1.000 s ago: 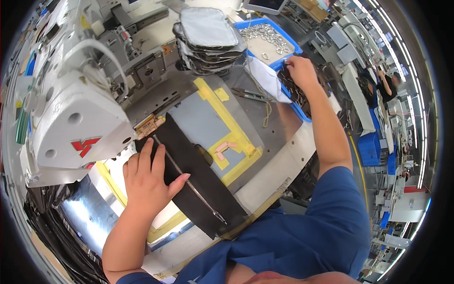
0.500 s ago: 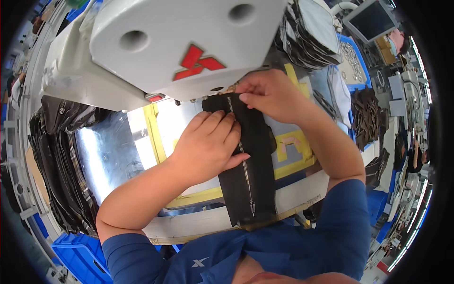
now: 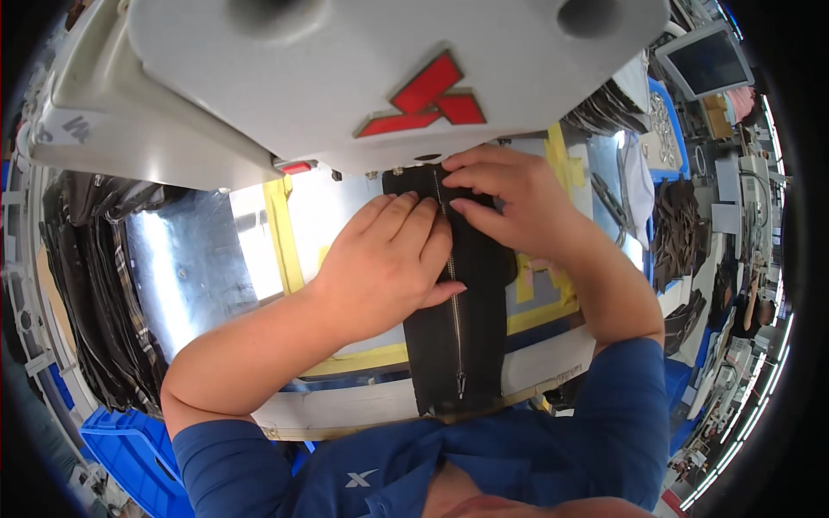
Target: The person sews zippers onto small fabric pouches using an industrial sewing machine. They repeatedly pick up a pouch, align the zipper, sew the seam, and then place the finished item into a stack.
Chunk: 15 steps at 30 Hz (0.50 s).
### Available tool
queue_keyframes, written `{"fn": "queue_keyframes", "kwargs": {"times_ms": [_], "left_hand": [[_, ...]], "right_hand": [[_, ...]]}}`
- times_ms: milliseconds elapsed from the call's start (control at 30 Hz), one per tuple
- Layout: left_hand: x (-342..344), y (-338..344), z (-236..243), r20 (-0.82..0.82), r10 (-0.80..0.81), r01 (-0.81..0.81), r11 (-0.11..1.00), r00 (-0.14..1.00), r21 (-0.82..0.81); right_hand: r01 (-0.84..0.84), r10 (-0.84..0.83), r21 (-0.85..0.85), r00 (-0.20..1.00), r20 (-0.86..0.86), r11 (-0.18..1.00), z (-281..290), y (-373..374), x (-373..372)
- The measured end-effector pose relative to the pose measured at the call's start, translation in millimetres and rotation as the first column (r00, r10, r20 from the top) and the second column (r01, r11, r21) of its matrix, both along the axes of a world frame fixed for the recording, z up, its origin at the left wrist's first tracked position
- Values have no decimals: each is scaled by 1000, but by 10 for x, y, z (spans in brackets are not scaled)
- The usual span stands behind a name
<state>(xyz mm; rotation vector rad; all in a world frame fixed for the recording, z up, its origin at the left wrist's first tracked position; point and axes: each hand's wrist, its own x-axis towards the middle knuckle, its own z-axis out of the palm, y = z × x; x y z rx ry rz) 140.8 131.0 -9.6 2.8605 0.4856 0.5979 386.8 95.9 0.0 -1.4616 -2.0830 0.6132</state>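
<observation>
A black fabric panel [image 3: 479,345] with a long metal zipper [image 3: 454,319] runs toward me on the worktable, beneath a white sewing machine head [image 3: 302,69] with a red emblem; its slider [image 3: 461,382] sits at the near end. My left hand [image 3: 389,250] rests over the panel's left half, fingers bent but spread across the zipper, thumb apart. My right hand [image 3: 509,194] is at the panel's upper right, curved fingertips on the fabric near the zipper, thumb and fingers apart. The machine's underside hides the area beyond the panel's far end.
Stacked dark pieces [image 3: 95,311] lie at left, above a blue crate [image 3: 129,457]. Yellow tape [image 3: 281,233] marks the metal plate. At right are a pile of grey pieces [image 3: 604,104], a blue tray of metal rings [image 3: 665,129], brown pieces [image 3: 673,233] and a monitor [image 3: 699,60].
My right hand has come from the blue tray to the panel's far end, its grip now loosened. My left hand stays on the panel. The view has swung, so the machine head looms larger.
</observation>
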Motion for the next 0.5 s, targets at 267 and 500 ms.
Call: {"fn": "queue_keyframes", "kwargs": {"times_ms": [267,500], "left_hand": [[7,6,-40,16,63,-63,998,998,9],[7,4,-27,-21,39,-38,999,999,35]], "right_hand": [[-41,40,95,999,15,995,-40,28,-39],[-53,57,120,998,-32,991,-52,32,-49]]}}
